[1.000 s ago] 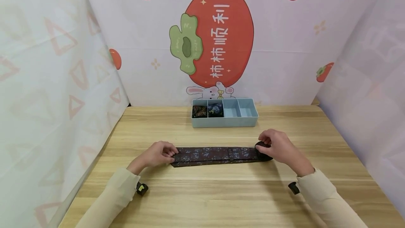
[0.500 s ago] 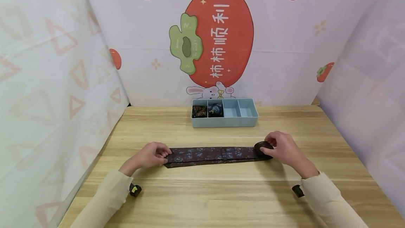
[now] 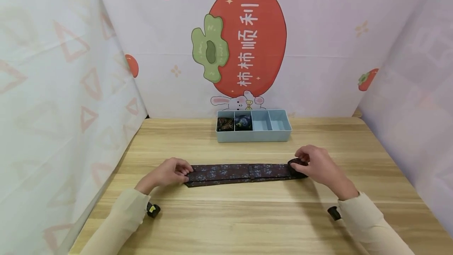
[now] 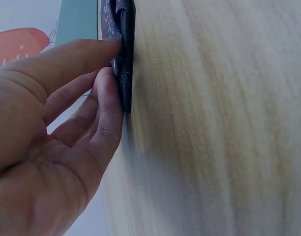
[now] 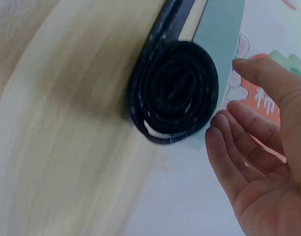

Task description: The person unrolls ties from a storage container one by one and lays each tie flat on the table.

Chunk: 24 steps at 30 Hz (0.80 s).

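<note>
A dark necktie (image 3: 219, 173) with small blue flowers lies lengthwise across the table, its underside and keeper loop facing up. Its right part is wound into a coil (image 5: 175, 93), whose spiral end shows in the right wrist view. My left hand (image 3: 168, 174) pinches the wide end between thumb and fingers; the left wrist view has the thumb on the cloth. My right hand (image 3: 316, 164) is at the coil, fingers relaxed. In the right wrist view its fingertips (image 5: 217, 129) are at the coil's outer side, and the thumb stands apart from it.
Behind the tie stands a light blue box (image 3: 253, 136) with several compartments. Its two left compartments hold rolled patterned ties (image 3: 225, 124); the two right ones show bare floors. A printed cloth (image 3: 162, 89) hangs behind the wooden table (image 3: 226, 215).
Both hands have spread slightly apart, and the flat part of the tie has shifted left with my left hand. The right hand's grasp on the coil has loosened.
</note>
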### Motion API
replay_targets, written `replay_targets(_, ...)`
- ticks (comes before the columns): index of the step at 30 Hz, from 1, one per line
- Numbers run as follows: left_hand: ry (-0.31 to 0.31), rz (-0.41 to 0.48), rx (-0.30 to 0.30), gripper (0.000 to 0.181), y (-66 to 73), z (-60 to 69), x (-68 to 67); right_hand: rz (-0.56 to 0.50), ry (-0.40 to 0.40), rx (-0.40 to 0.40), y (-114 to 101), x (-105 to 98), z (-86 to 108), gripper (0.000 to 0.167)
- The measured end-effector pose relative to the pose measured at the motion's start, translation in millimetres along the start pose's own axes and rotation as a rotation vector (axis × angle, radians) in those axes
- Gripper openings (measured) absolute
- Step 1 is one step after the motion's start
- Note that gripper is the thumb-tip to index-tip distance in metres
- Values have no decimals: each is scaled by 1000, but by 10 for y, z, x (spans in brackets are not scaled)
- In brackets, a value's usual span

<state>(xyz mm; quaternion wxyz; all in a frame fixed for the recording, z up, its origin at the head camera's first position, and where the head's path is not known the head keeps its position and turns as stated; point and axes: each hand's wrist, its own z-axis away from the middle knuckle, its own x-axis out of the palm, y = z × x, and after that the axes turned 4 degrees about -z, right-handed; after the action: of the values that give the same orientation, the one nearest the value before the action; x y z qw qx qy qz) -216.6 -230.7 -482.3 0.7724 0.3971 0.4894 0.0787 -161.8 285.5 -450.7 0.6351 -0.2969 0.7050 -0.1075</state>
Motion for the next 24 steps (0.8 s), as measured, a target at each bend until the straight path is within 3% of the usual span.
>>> replay_targets(5,6,7,-7,25,-32,-23,9,21,-8,-48,-55,87,-25,24)
replay_targets(13,-6,34,-4,25,-58,-27,12,127,50,-41,10,90,-28,34)
replay_targets(24,-3,24,8,25,-37,-22,16,55,3,91,193,-103,42,28)
